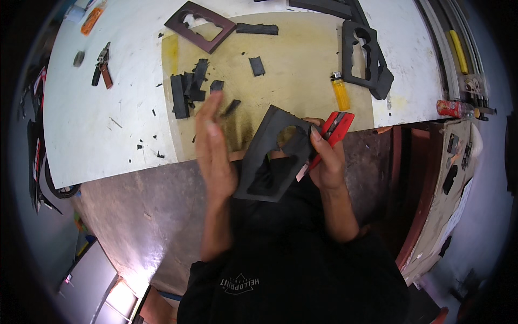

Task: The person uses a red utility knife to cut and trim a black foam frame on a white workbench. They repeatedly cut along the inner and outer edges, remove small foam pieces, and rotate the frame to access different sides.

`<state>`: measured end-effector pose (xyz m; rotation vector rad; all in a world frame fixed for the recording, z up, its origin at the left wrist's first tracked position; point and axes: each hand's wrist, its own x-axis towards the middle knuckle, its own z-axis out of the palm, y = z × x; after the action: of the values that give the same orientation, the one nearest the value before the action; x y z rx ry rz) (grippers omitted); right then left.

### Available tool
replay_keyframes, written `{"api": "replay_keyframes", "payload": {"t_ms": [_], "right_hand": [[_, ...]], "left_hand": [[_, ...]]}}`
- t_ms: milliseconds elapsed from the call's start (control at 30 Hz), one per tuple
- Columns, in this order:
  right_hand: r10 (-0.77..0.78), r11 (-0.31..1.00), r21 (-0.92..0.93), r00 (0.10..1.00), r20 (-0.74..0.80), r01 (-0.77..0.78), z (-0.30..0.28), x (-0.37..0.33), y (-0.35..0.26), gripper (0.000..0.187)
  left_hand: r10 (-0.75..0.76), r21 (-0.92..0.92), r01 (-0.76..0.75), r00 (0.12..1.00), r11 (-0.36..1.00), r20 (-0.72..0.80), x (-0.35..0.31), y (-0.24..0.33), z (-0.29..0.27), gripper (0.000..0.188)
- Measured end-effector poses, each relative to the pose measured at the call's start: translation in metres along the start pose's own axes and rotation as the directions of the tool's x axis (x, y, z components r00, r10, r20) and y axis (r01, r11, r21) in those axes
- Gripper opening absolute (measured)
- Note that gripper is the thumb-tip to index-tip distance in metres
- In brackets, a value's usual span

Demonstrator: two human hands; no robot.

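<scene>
A thick black foam block (258, 156) with a shaped cut-out through it is held tilted over the table's near edge. My right hand (327, 162) grips its right side, thumb on top, and also holds a red utility knife (338, 127) whose blade points down toward the foam. My left hand (215, 146) is open, fingers stretched out and a little blurred, beside the foam's left edge; whether it touches the foam I cannot tell. Past its fingertips lie black foam offcuts (181, 97). A yellow lighter (340, 93) lies beyond the knife.
On the white table (118, 129) lies a yellowish cutting mat (302, 54). A maroon foam frame (200, 27) and a black foam frame (360, 56) sit at the back. Farther left are keys (102, 67) and an orange cutter (92, 20). A red-labelled bottle (454, 108) lies at the right.
</scene>
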<state>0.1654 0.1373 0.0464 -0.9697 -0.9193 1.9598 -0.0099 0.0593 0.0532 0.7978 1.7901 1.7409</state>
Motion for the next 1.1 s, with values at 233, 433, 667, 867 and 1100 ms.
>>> {"api": "replay_keyframes", "payload": {"t_ms": [233, 433, 667, 867, 1100], "right_hand": [[-0.021, 1.0, -0.018, 0.987, -0.157, 0.018, 0.004, 0.015, 0.002, 0.029], [0.012, 0.996, -0.085, 0.981, -0.191, -0.029, 0.006, 0.019, -0.001, 0.028], [-0.1, 0.983, -0.173, 0.976, -0.192, 0.066, 0.01, 0.006, 0.008, 0.029], [-0.096, 0.989, -0.122, 0.985, -0.143, 0.079, 0.025, 0.0, 0.017, 0.029], [-0.114, 0.969, -0.23, 0.99, -0.086, 0.091, 0.012, 0.004, 0.024, 0.031]], "left_hand": [[0.419, 0.51, -0.464, 0.884, 0.724, 0.209, -0.008, 0.035, 0.013, 0.027], [0.389, 0.625, -0.471, 0.879, 0.623, 0.274, -0.013, 0.008, 0.037, 0.031], [0.302, 0.725, -0.386, 0.92, 0.57, 0.252, -0.024, 0.013, 0.044, 0.03], [0.05, 0.561, -0.154, 0.979, 0.813, 0.196, -0.025, 0.012, 0.042, 0.025], [-0.12, 0.23, 0.066, 0.967, 0.971, 0.226, -0.003, 0.006, 0.029, 0.028]]}}
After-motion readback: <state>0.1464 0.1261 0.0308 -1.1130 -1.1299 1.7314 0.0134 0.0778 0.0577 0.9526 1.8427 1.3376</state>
